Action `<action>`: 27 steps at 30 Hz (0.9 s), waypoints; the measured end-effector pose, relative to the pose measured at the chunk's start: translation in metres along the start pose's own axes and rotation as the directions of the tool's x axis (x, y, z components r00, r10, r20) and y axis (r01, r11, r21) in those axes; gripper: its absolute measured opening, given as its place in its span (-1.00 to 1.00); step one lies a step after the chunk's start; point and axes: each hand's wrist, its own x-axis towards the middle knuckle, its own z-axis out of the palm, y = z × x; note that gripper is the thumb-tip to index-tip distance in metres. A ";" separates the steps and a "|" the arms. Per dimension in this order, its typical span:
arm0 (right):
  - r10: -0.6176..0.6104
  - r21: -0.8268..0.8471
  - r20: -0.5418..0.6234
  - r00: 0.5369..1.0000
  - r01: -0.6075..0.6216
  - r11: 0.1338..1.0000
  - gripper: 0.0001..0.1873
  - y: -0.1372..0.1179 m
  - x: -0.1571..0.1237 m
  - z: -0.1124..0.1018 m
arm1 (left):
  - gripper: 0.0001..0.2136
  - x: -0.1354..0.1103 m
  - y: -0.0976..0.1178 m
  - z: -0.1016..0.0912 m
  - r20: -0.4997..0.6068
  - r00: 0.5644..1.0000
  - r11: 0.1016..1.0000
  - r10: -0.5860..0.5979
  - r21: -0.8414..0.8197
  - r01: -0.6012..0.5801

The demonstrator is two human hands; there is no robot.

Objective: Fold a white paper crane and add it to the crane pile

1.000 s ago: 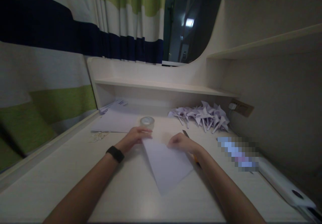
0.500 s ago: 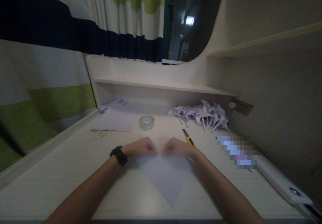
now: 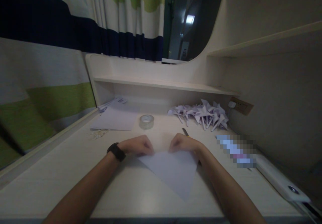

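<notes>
A sheet of white paper [image 3: 173, 172] lies in front of me, one corner pointing toward the desk's near edge. At its far left edge my left hand [image 3: 141, 145], with a black watch on the wrist, is closed with the fingertips on the paper. My right hand [image 3: 183, 143] is closed too, pinching the far edge further right. Both hands' fingertips are slightly blurred. Just beyond my right hand, a utility knife [image 3: 185, 132] shows only its blade end; the hand covers the rest.
A roll of clear tape [image 3: 146, 122] stands behind my hands. Stacked paper sheets [image 3: 115, 116] lie at the back left, near thin pale scraps [image 3: 98, 134]. Several paper pinwheels [image 3: 203, 115] are heaped at the back right. A blurred-out object [image 3: 236, 151] and a white device [image 3: 279, 178] lie at the right.
My hands have moved apart along the paper's far edge, the right one rightward, the left slightly leftward. The paper's near corner has swung right. My right hand now covers the knife's handle.
</notes>
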 end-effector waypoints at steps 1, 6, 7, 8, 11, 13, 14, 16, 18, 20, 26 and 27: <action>0.011 0.005 0.003 1.000 -0.011 1.000 -0.72 0.000 -0.002 -0.003 | -0.72 -0.001 0.001 -0.001 0.000 1.000 1.000 0.002 -0.010 -0.002; 0.034 -0.005 0.015 0.999 -0.034 0.999 -0.72 -0.003 -0.012 -0.013 | -0.76 -0.007 0.011 -0.009 -0.009 1.000 0.999 -0.014 -0.032 0.014; 0.030 -0.007 0.015 0.999 -0.030 1.000 -0.73 -0.003 -0.013 -0.015 | -0.77 -0.009 0.013 -0.011 -0.003 1.000 0.999 -0.026 -0.039 0.026; 0.027 -0.007 0.011 1.000 -0.026 1.000 -0.73 -0.003 -0.013 -0.016 | -0.78 -0.011 0.014 -0.014 -0.002 0.999 0.998 -0.040 -0.047 0.040; 0.027 -0.010 -0.013 1.000 -0.027 1.000 -0.73 0.000 -0.014 -0.020 | -0.81 -0.020 0.011 -0.025 -0.005 0.996 0.994 -0.093 -0.053 0.092; 0.040 -0.012 -0.028 0.999 -0.041 0.999 -0.74 0.003 -0.014 -0.021 | -0.81 -0.028 0.006 -0.034 0.014 0.991 0.990 -0.135 -0.039 0.135; 0.052 -0.010 -0.037 0.998 -0.052 0.999 -0.75 0.005 -0.014 -0.022 | -0.81 -0.031 0.003 -0.038 0.013 0.987 0.986 -0.161 -0.033 0.162; 0.076 0.010 -0.066 0.995 -0.076 0.997 -0.76 0.007 -0.015 -0.024 | -0.80 -0.037 -0.002 -0.045 -0.042 0.978 0.978 -0.205 -0.043 0.204; 0.094 0.035 -0.092 0.991 -0.091 0.995 -0.76 0.006 -0.015 -0.024 | -0.78 -0.038 -0.003 -0.047 -0.162 0.964 0.977 -0.209 -0.063 0.201; 0.098 0.043 -0.108 0.989 -0.093 0.995 -0.78 0.004 -0.013 -0.021 | -0.74 -0.032 0.001 -0.042 -0.298 0.941 0.987 -0.162 -0.058 0.151; 0.087 0.084 -0.109 0.990 -0.078 0.993 -0.77 -0.005 0.004 0.007 | -0.60 0.007 0.018 -0.001 -0.181 0.978 0.977 0.107 0.202 -0.070; 0.087 0.095 -0.112 0.990 -0.076 0.993 -0.76 -0.006 0.006 0.011 | -0.61 0.011 0.018 0.005 -0.164 0.980 0.972 0.116 0.219 -0.078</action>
